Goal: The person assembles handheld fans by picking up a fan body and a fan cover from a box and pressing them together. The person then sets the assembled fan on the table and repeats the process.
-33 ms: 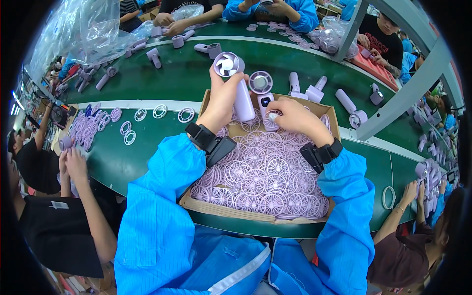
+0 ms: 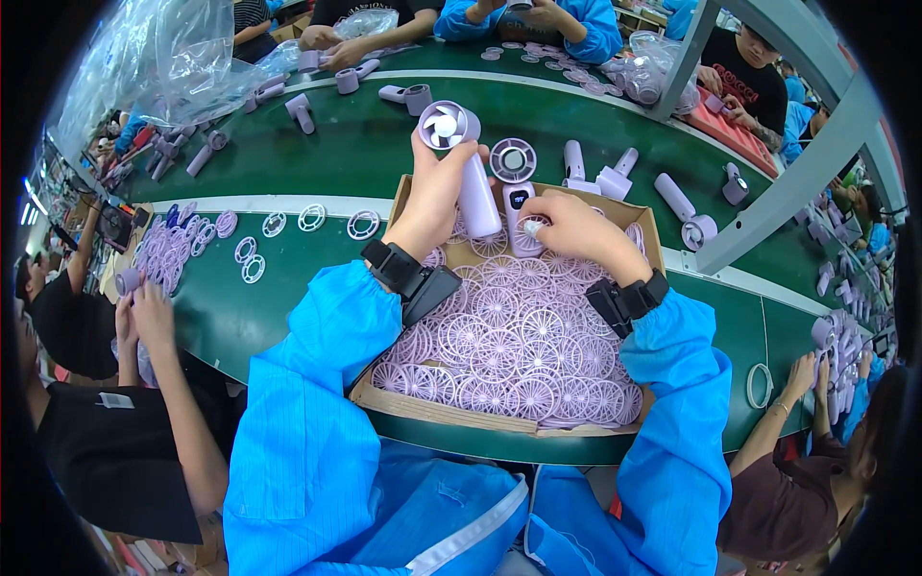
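Observation:
My left hand (image 2: 440, 182) is closed around a light purple handheld fan (image 2: 477, 197), tilted with its round head up; white blades show in the uncovered head. Beside it is a second purple fan part with a small dark display (image 2: 520, 197), and a round fan head (image 2: 513, 160) appears just above; how these join is hidden. My right hand (image 2: 567, 223) is closed, its fingertips pinching a small white piece (image 2: 533, 228) at the lower end of the display part. Both hands are over the far side of a cardboard box (image 2: 480, 419) filled with purple spoked fan grilles (image 2: 499, 355).
Several purple fans (image 2: 300, 112) lie along the green conveyor (image 2: 259, 144) behind the box. White rings (image 2: 364, 225) and a pile of purple rings (image 2: 173, 250) are on the left. A grey metal frame (image 2: 778, 182) rises at right. Co-workers sit around the tables.
The fan in my left hand and the fan head beside it have shifted very slightly to the right. My right fingertips cover a little more of the white piece.

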`<action>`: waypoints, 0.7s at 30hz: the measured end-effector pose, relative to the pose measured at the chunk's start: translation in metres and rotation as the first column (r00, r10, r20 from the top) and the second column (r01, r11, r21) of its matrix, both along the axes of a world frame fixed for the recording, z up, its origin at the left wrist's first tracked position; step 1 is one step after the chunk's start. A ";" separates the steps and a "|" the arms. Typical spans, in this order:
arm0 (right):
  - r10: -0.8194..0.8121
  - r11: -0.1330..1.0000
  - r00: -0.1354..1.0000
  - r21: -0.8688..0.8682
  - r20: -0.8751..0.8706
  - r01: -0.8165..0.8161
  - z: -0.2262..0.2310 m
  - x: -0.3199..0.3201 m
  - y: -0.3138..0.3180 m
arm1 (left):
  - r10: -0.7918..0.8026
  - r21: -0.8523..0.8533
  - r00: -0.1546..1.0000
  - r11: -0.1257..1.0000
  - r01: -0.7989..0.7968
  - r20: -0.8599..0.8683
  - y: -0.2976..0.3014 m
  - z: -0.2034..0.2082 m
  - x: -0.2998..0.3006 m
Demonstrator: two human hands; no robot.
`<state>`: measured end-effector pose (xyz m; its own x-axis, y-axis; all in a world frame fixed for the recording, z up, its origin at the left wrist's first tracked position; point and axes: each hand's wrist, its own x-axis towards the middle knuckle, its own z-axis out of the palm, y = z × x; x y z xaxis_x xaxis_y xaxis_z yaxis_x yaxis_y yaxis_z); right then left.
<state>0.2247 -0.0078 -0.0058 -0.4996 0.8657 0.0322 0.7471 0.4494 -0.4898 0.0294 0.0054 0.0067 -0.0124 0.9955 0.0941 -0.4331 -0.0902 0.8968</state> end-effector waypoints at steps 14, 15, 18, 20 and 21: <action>0.037 0.985 0.996 -0.167 -0.078 -0.050 0.018 -0.010 -0.005 | -0.020 -0.057 0.998 0.998 0.017 -0.067 0.000 0.002 -0.006; 0.022 0.969 0.996 -0.245 -0.091 -0.044 0.022 -0.011 -0.004 | -0.020 -0.039 0.998 0.999 0.018 -0.061 0.000 0.002 -0.007; -0.053 0.954 0.854 -0.278 -0.518 -0.109 0.018 -0.015 0.001 | -0.007 0.052 0.998 0.999 0.010 -0.055 -0.001 0.003 -0.009; -0.100 0.948 0.714 -0.283 -0.693 -0.143 0.020 -0.018 0.000 | 0.014 0.193 0.998 0.981 -0.003 -0.054 -0.003 0.006 -0.008; -0.116 0.958 0.629 -0.254 -0.768 -0.133 0.020 -0.019 -0.001 | 0.014 0.194 0.998 0.981 -0.003 -0.054 -0.004 0.006 -0.007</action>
<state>0.2057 -0.0093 0.0143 -0.4049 0.8958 0.1833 0.0355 0.2157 -0.9758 0.0226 0.0015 0.0132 -0.0103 0.9583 0.2856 -0.3827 -0.2677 0.8843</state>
